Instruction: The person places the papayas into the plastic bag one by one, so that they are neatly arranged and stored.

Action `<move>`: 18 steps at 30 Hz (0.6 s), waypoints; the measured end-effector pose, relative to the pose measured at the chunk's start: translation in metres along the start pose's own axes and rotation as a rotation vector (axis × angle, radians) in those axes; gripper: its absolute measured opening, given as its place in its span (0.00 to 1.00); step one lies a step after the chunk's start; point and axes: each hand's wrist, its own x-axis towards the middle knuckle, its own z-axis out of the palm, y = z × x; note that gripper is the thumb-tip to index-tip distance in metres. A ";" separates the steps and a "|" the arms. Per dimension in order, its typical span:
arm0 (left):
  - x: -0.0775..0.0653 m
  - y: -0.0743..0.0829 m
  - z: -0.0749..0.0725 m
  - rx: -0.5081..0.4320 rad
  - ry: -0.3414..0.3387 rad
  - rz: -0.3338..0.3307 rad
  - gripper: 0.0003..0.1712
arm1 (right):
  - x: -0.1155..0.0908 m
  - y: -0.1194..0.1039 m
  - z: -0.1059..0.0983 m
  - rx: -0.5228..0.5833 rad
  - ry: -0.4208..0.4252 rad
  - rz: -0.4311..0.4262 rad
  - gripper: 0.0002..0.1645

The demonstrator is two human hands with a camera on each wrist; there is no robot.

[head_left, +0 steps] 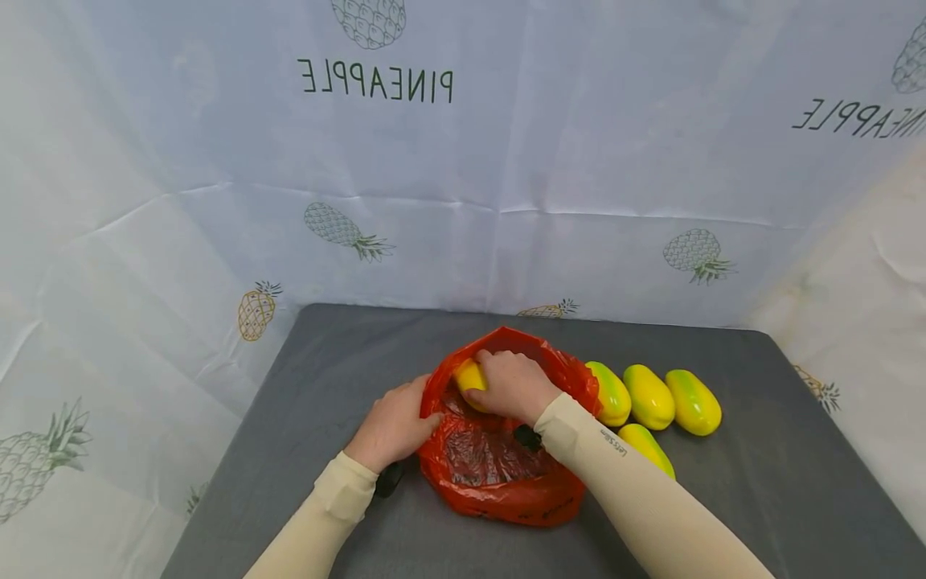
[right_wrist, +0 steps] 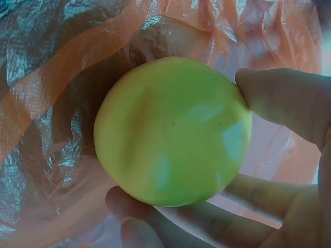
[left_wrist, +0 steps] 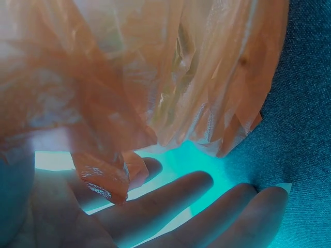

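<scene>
Red plastic first, seen from the head view: a bag point(head_left: 506, 498) stands open-mouthed on the grey table point(head_left: 788, 482), and the right hand point(head_left: 515, 384) is down inside it, grasping a yellow fruit point(head_left: 470, 378) near the far left of the rim. The left hand point(head_left: 394, 422) is at the bag's left side, thumb over the rim and fingers outside. To the right, three loose fruits point(head_left: 649, 396) line up, the nearest just beside the bag, and a fourth fruit point(head_left: 646, 450) shows partly behind the right sleeve point(head_left: 669, 498). I'd judge the bagging to be at an early stage: one piece is within the mouth but not released, and four remain outside. I can make out no other in the bag, though hand and arm hide part of it.

From the left wrist, the film hangs in folds over outstretched, parted fingers; that hand looks relaxed, steadying the bag rather than clenching it.

From the right wrist, the fruit's rounded end faces me, thumb on one side and fingers curled round the other, with film behind. Whether it rests on the bag's bottom, I cannot tell.
</scene>
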 end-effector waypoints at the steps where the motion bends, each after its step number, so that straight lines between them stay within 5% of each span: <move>1: 0.000 0.000 0.000 0.002 0.000 0.002 0.33 | -0.001 0.000 -0.001 0.009 -0.004 0.003 0.32; 8: 0.001 0.005 0.002 0.004 0.000 0.021 0.33 | -0.020 0.004 -0.018 0.051 -0.001 0.031 0.38; 18: -0.002 0.005 0.000 -0.034 0.004 0.000 0.34 | -0.083 0.020 -0.057 0.020 0.141 0.011 0.42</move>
